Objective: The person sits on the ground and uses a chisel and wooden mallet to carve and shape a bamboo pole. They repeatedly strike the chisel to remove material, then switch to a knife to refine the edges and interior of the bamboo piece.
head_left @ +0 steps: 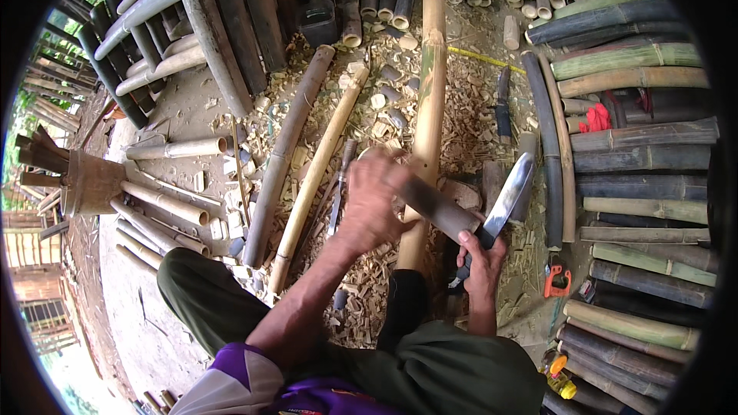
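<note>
In front of me, a short dark length of bamboo (446,211) slants across a long pale bamboo pole (430,111). My left hand (373,196) is closed around its upper left end; motion smears the fingers and that end. By the piece's lower right end, my right hand (484,261) grips a large knife (509,194), its broad shiny blade pointing up and away. The right thumb lies close to the end of the bamboo; whether they touch, I cannot tell. A chisel-like tool (338,192) lies on the shavings left of my left hand.
Wood shavings (377,292) cover the ground between my knees. Bamboo poles (288,157) lie to the left. Stacked bamboo (638,161) lines the right side, near an orange-handled tool (558,280). Another knife (503,107) and a yellow tape (484,59) lie farther off.
</note>
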The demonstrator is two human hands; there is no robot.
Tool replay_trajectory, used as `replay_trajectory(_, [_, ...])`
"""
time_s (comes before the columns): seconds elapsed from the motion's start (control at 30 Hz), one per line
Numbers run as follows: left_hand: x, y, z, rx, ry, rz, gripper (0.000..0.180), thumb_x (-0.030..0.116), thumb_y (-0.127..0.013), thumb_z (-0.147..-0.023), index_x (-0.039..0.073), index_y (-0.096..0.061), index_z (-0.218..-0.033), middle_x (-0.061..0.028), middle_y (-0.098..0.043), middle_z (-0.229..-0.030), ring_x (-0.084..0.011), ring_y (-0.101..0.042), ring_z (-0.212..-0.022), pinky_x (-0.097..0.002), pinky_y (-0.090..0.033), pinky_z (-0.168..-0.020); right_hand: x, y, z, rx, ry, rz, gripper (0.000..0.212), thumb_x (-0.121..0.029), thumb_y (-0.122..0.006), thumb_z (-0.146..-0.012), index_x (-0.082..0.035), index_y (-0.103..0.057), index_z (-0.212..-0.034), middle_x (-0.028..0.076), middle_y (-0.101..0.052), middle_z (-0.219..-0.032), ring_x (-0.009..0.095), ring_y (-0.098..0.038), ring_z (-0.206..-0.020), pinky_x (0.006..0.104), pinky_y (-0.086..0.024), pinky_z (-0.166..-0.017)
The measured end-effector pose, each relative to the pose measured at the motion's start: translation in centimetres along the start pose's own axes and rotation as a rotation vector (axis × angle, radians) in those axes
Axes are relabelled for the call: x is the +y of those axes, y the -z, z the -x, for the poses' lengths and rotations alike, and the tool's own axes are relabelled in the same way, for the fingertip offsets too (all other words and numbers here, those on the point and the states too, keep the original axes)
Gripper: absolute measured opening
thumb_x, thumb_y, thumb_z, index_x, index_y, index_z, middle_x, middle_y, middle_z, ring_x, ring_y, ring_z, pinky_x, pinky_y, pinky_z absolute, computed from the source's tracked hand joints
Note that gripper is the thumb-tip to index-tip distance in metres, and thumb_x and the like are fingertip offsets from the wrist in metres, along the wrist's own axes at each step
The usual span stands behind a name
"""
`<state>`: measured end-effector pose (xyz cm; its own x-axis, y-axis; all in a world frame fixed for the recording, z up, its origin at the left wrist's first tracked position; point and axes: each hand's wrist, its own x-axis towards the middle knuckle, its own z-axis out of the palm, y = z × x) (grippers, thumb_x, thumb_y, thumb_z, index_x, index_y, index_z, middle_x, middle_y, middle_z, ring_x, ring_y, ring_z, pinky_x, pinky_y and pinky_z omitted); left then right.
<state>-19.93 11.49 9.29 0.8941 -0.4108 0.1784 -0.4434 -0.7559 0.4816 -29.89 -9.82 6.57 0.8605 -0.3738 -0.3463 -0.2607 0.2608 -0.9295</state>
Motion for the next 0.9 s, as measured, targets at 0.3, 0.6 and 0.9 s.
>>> replay_trajectory(0.3, [-1.8,0.3,-3.7,0.136,0.329,1.316,0.055,0.011,-0.082,-0.080,0.001,-0.053,-0.127,-0.0113,-0.062,-0.114,-0.0225,-0.063,-0.106,-0.0411,-0.056,-0.094,-0.9,-0.5,-2.1,-0.081,0.109,-0.102,0.035,-0.025,-0.060,-0.099,-0.002,-0.056,-0.125,0.011,-0.066,-0.091,0.016,-0.060,-0.064,0.0316,-0.048,-0.047])
replay_trajectory(0.6, [-4.4,-3.4,-1.0,0.383,0.512,2.021,0.042,0.008,-0.075,-0.089,-0.004,-0.055,-0.124,-0.0144,-0.067,-0.115,-0.0258,-0.066,-0.107,-0.0428,-0.054,-0.099,1.2,-1.9,-0.6,-0.183,-0.058,-0.335,0.035,-0.031,-0.071,-0.093,-0.002,-0.055,-0.104,0.009,-0.063,-0.086,0.017,-0.057,-0.055,0.0294,-0.044,-0.044])
replay_trajectory(0.9, [-2.7,-3.6,0.3,0.274,0.709,1.853,0.043,0.004,-0.077,-0.086,0.002,-0.052,-0.121,-0.0146,-0.066,-0.112,-0.0275,-0.069,-0.103,-0.0464,-0.064,-0.083,1.1,-0.8,-0.7,-0.125,0.188,0.036,0.050,0.000,-0.074,-0.082,0.001,-0.058,-0.129,0.007,-0.062,-0.107,0.013,-0.060,-0.088,0.0264,-0.051,-0.073])
